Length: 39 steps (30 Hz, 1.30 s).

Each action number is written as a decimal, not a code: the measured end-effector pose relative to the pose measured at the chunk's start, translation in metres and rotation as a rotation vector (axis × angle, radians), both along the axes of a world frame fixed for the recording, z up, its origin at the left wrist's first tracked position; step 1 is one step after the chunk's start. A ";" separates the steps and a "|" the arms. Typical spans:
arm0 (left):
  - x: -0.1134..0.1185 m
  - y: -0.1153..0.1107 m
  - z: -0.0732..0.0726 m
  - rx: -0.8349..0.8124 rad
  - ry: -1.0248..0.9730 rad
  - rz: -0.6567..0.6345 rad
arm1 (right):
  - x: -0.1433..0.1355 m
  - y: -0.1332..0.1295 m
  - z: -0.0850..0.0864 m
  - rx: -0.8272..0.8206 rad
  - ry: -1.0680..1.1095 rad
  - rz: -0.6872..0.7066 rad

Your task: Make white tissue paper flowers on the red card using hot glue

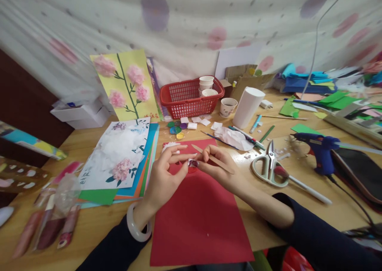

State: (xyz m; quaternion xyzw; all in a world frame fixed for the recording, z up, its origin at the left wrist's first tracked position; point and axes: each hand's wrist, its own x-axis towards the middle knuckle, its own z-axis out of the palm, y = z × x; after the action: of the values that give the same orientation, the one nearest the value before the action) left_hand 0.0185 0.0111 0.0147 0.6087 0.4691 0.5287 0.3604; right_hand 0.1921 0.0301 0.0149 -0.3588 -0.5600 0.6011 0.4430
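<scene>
My left hand [162, 177] and my right hand [219, 169] meet above a red sheet of paper [199, 219]. Pinched between their fingertips is a small white-and-dark-purple piece [193, 163], perhaps folded paper; its exact shape is too small to tell. A flat wooden craft stick [216, 160] is also held in my right hand, lying slantwise across the fingers. Something red and round shows just below the fingertips, partly hidden. Behind my left fingers, a white cut-out with a jagged edge [170, 147] lies at the sheet's far end.
Scissors [271, 163], a marker [310, 189] and a blue glue gun [324, 151] lie right. Behind stand a red basket [191, 106] with paper cups, a white paper roll [248, 108] and small paint pots [178, 128]. Flower pictures [122, 155] and coloured sheets lie left.
</scene>
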 end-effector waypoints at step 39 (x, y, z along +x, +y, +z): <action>-0.003 0.001 -0.003 0.269 0.264 0.239 | 0.007 0.016 -0.001 -0.162 0.239 -0.047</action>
State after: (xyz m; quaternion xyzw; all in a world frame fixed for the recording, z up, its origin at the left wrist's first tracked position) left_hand 0.0151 0.0119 0.0116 0.6553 0.5064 0.5410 0.1462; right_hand 0.1987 0.0464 0.0139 -0.3322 -0.4443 0.6723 0.4902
